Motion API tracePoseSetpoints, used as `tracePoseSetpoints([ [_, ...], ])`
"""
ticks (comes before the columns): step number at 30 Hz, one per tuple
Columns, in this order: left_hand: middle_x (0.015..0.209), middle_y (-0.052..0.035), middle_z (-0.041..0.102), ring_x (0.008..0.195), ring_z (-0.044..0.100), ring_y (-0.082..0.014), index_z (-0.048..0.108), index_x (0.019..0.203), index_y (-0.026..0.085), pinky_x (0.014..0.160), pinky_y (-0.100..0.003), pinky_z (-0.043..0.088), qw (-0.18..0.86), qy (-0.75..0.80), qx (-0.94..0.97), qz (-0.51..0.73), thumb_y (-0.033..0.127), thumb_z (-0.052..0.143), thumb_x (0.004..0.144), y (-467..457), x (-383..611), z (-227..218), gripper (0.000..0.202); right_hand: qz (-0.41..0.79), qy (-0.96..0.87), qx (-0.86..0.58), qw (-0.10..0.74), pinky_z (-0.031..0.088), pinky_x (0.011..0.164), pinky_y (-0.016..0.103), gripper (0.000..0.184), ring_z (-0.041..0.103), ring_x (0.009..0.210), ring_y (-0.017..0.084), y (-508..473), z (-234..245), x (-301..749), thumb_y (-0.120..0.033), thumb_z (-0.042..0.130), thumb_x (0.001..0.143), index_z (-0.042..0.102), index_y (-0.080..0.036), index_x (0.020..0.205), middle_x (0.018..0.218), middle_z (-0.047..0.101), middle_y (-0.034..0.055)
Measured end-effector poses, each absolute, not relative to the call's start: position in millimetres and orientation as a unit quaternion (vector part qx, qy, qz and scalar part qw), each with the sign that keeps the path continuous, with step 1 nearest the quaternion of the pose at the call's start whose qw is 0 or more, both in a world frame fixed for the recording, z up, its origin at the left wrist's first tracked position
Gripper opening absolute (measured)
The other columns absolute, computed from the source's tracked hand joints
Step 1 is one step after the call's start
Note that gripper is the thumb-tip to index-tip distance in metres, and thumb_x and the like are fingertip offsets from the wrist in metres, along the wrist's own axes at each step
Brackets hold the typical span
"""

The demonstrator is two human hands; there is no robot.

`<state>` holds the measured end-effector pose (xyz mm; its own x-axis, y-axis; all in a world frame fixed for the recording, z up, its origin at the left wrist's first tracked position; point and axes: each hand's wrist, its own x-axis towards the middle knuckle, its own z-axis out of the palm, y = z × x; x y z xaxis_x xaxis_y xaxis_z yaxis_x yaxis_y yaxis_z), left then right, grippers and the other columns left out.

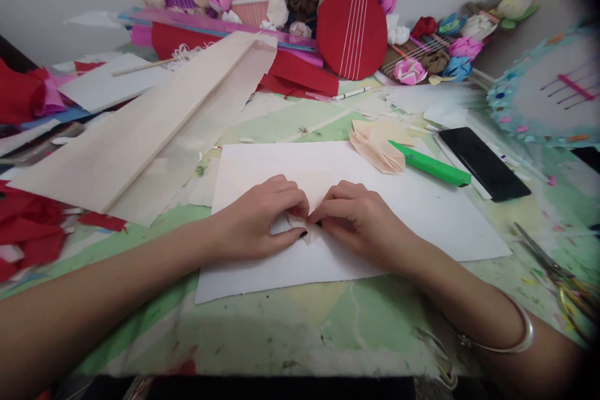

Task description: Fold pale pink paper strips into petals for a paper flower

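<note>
My left hand (262, 219) and my right hand (359, 219) meet fingertip to fingertip over a white sheet (422, 212) in the middle of the table. Between them they pinch a small cream paper piece (300, 223), mostly hidden under the fingers. Both hands are curled closed on it. A stack of folded cream paper pieces (379, 149) lies just beyond my right hand, beside a green cutter (431, 166). A silver bangle (515, 337) circles my right wrist.
A long roll of cream crepe paper (154, 119) lies at the left. A black phone (482, 162) sits at the right, scissors (553, 269) nearer the right edge. Red paper scraps (28, 231) lie far left. Paper-flower crafts and a red paper instrument (351, 19) line the back wall.
</note>
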<state>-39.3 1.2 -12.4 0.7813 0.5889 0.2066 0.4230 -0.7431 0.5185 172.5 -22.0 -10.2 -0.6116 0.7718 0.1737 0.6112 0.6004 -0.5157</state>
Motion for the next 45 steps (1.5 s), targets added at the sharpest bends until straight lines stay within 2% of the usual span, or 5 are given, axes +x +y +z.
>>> tracePoseSetpoints([
  [9, 0.084, -0.0015, 0.056, 0.082, 0.047, -0.0173, 0.051, 0.087, 0.018, 0.074, -0.030, 0.038, 0.235, 0.279, 0.915, 0.175, 0.022, 0.058, 0.079, -1.1, -39.3, -10.8, 0.011, 0.209, -0.873, -0.398, 0.189, 0.033, 0.071, 0.031, 0.019, 0.053, 0.081, 0.017, -21.6, -9.5, 171.5, -0.011, 0.054, 0.084, 0.071, -0.021, 0.087, 0.082, 0.065, 0.0027],
  [17, 0.084, -0.0010, 0.056, 0.082, 0.048, -0.0173, 0.053, 0.087, 0.017, 0.073, -0.029, 0.039, 0.250, 0.281, 0.912, 0.166, 0.033, 0.066, 0.077, 1.7, -40.9, -9.2, 0.023, 0.206, -0.874, -0.396, 0.193, 0.033, 0.071, 0.030, 0.020, 0.053, 0.080, 0.017, -20.8, -10.9, 172.0, -0.009, 0.055, 0.083, 0.071, -0.021, 0.089, 0.082, 0.065, 0.0024],
  [23, 0.082, 0.0004, 0.058, 0.080, 0.050, -0.0153, 0.055, 0.087, 0.018, 0.072, -0.027, 0.039, 0.268, 0.297, 0.899, 0.179, 0.020, 0.059, 0.081, 2.1, -41.5, -10.1, 0.008, 0.212, -0.872, -0.397, 0.190, 0.033, 0.072, 0.030, 0.020, 0.053, 0.082, 0.017, -19.8, -10.2, 171.5, -0.010, 0.055, 0.083, 0.071, -0.021, 0.088, 0.082, 0.065, 0.0024],
  [33, 0.079, 0.0008, 0.057, 0.076, 0.049, -0.0138, 0.055, 0.085, 0.017, 0.069, -0.026, 0.039, 0.240, 0.292, 0.904, 0.201, 0.013, 0.055, 0.080, 1.7, -41.0, -13.2, 0.006, 0.242, -0.836, -0.440, 0.222, 0.036, 0.071, 0.027, 0.012, 0.054, 0.073, 0.012, -20.7, -12.3, 169.5, -0.012, 0.058, 0.080, 0.059, -0.018, 0.090, 0.076, 0.064, -0.0020],
  [45, 0.077, 0.0011, 0.058, 0.076, 0.048, -0.0138, 0.057, 0.083, 0.017, 0.069, -0.026, 0.038, 0.238, 0.297, 0.901, 0.207, 0.009, 0.051, 0.081, 1.2, -40.6, -15.1, 0.010, 0.243, -0.835, -0.444, 0.215, 0.035, 0.071, 0.027, 0.010, 0.054, 0.073, 0.012, -20.2, -11.4, 169.0, -0.012, 0.058, 0.079, 0.059, -0.019, 0.086, 0.077, 0.064, -0.0026],
])
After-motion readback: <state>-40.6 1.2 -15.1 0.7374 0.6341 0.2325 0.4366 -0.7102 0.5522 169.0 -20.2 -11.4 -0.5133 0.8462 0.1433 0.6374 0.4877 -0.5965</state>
